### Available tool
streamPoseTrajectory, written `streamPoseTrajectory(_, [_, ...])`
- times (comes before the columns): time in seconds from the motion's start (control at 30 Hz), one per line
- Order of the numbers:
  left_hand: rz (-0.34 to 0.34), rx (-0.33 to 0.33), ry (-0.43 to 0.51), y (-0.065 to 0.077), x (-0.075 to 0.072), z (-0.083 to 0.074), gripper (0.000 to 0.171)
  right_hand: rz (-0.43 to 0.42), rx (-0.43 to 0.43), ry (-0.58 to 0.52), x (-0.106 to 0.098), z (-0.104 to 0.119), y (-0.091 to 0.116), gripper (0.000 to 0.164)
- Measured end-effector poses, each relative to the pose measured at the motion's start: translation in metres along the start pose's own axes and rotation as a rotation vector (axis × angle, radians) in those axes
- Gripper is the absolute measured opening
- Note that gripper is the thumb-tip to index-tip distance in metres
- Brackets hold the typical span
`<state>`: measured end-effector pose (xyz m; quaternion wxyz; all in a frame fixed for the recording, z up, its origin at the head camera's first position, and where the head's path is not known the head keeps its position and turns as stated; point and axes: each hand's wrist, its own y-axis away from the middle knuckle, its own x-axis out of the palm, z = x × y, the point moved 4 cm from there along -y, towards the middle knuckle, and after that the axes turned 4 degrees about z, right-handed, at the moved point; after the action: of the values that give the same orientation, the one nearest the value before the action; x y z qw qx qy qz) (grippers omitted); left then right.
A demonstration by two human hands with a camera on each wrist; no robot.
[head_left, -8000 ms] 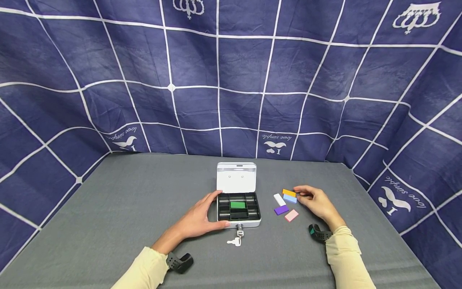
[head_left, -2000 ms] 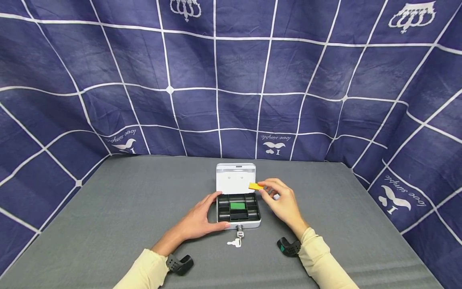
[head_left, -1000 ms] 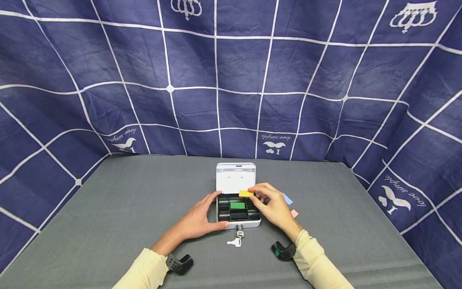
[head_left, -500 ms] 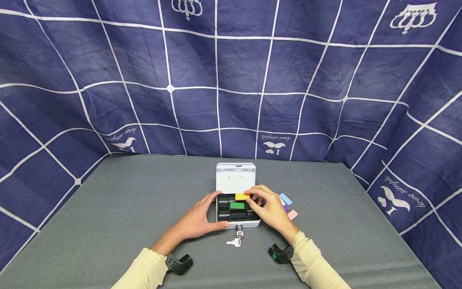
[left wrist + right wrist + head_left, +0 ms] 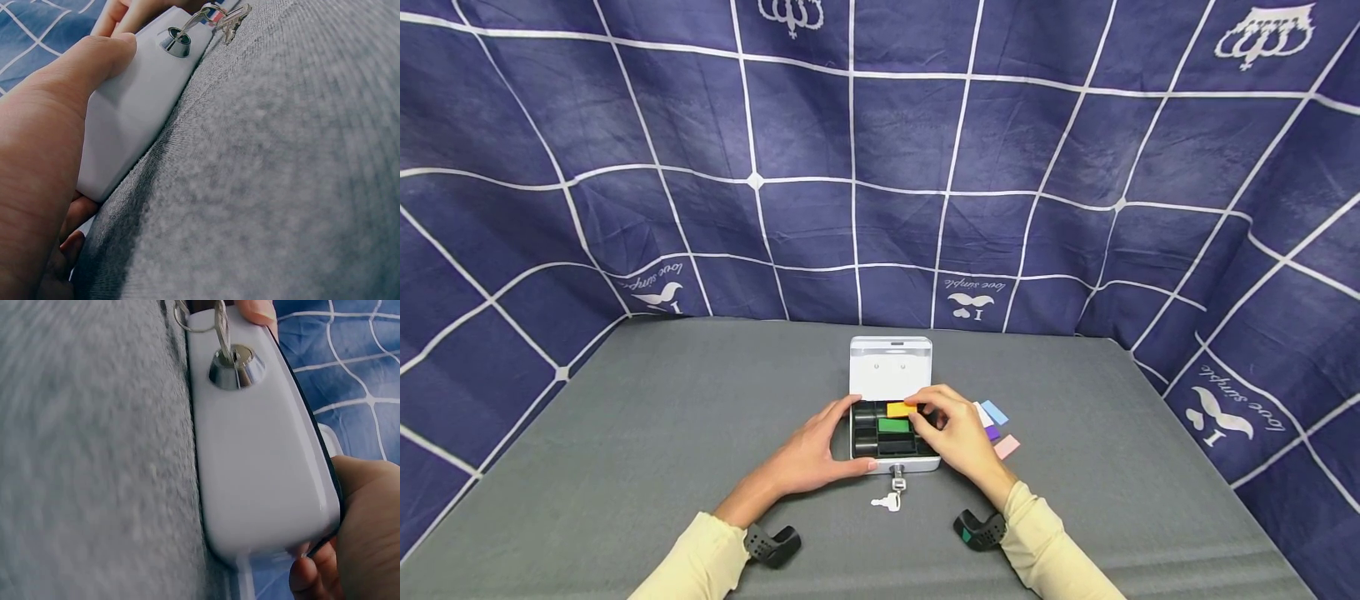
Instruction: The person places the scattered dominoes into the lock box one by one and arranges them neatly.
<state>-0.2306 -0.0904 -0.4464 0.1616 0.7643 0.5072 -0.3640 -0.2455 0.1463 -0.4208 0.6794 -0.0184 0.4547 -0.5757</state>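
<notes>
Head view shows, nearest, the keys (image 5: 889, 502) at the front of the white box (image 5: 917, 465), whose left side the left hand (image 5: 808, 455) grips, thumb and fingers wide apart. On the desk (image 5: 700, 400), four blocks appear left to do: pink block (image 5: 1007, 447), purple block (image 5: 992, 433), white block (image 5: 982, 413), blue block (image 5: 996, 412); the right hand (image 5: 962, 430) stands close before them. Inside the box, the green block (image 5: 893, 426) is placed; farther, the right hand pinches the orange block (image 5: 898, 410) at the rear row, seemingly almost placed. Behind are the raised lid (image 5: 891, 381) and the curtain (image 5: 910, 133).

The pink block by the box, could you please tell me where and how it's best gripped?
Probably by its two long edges, pinched from above, coming in from the right: the pink block lies flat and looks thin, with the purple block close on its left.
</notes>
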Motion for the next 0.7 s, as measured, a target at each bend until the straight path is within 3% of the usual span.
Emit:
streamPoseTrajectory(0.3, [0.01,-0.009,0.002,-0.0011,0.0009,-0.0003,0.099,0.01,0.058,0.053,0.0024,0.0029,-0.0002,0.021])
streamPoseTrajectory(0.7, [0.01,-0.013,-0.002,0.0002,0.0,-0.0012,0.1,0.018,0.047,0.122,0.0058,0.0051,-0.0002,0.019])
